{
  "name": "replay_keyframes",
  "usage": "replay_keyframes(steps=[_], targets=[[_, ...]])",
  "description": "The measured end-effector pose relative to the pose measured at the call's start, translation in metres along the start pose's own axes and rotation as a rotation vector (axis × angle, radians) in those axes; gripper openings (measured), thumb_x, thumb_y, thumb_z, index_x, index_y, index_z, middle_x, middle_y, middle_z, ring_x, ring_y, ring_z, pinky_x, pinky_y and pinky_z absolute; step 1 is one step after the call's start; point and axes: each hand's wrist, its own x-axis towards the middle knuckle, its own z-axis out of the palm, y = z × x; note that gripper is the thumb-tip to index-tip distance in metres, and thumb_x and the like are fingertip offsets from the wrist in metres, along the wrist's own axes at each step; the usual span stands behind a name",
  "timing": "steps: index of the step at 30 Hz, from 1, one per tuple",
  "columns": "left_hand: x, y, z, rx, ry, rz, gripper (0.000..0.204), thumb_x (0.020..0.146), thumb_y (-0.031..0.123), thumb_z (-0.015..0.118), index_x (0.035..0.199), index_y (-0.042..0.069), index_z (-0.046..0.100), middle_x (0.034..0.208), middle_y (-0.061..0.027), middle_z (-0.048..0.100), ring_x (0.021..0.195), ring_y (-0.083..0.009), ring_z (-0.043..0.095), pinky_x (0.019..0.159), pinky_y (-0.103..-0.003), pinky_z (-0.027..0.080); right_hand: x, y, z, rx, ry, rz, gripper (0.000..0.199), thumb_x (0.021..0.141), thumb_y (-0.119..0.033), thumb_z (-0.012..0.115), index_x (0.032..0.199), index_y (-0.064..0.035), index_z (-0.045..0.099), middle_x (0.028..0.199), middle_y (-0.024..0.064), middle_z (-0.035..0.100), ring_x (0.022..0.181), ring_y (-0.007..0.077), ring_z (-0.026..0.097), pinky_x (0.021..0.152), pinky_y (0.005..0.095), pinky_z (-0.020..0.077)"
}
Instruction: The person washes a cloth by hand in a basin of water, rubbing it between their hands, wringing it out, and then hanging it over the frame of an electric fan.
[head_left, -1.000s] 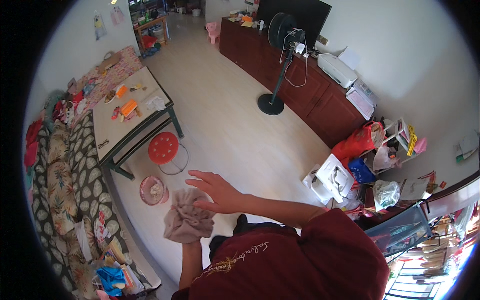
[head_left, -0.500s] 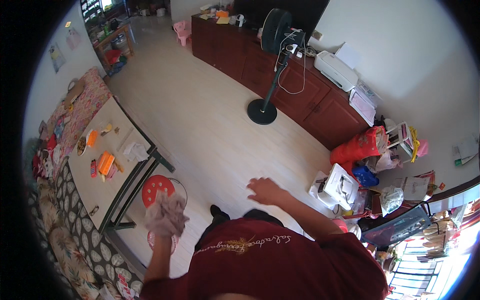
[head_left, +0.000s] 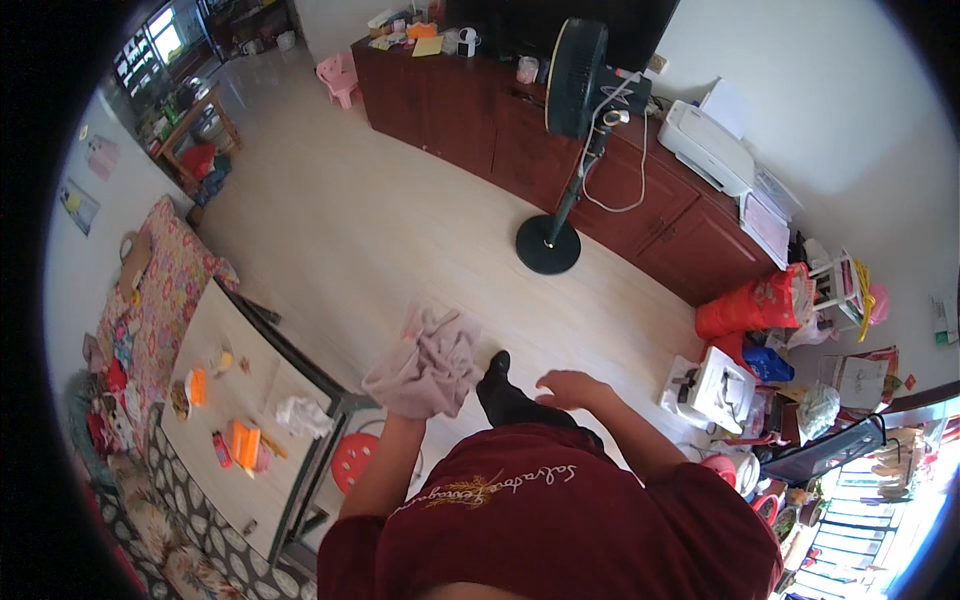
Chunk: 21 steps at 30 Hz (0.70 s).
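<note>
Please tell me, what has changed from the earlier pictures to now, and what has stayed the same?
The left hand has carried the pinkish cloth from over the red stool out over the bare floor. The right hand, once stretched over the cloth, has drawn off to the right, open and empty. The left hand's grip on the cloth has stayed.

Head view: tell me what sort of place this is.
Most likely a lived-in home living room: a standing fan on pale floorboards before a long dark wooden sideboard, a low table strewn with small things, and a floral-covered sofa by the wall.
</note>
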Motion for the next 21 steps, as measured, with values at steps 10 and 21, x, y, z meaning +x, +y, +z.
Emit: replay_keyframes(steps=[10,21], targets=[[0.055,0.147,-0.072,0.031,0.112,0.506,0.029,0.084,0.044,0.039,0.082,0.016,0.045,0.082,-0.0007,0.045,0.069,-0.0185,0.039,0.057,-0.040,0.037,0.187,-0.040,-0.248,-0.185,0.295,-0.345,0.036,0.088,-0.034,0.054,0.113,-0.0083,0.057,0.109,0.0117,0.058,0.098,0.0318,0.056,0.084,0.0422,0.0447],[0.260,0.326,-0.055,0.400,0.238,0.131,0.030,0.084,0.043,0.044,0.080,0.013,0.043,0.070,-0.0021,0.039,0.061,-0.0177,0.039,0.051,-0.033,0.037,0.258,0.035,-0.323,0.205,0.544,0.059,0.034,0.087,-0.031,0.055,0.111,-0.0080,0.059,0.109,0.0140,0.060,0.101,0.0319,0.057,0.087,0.0421,0.0449]])
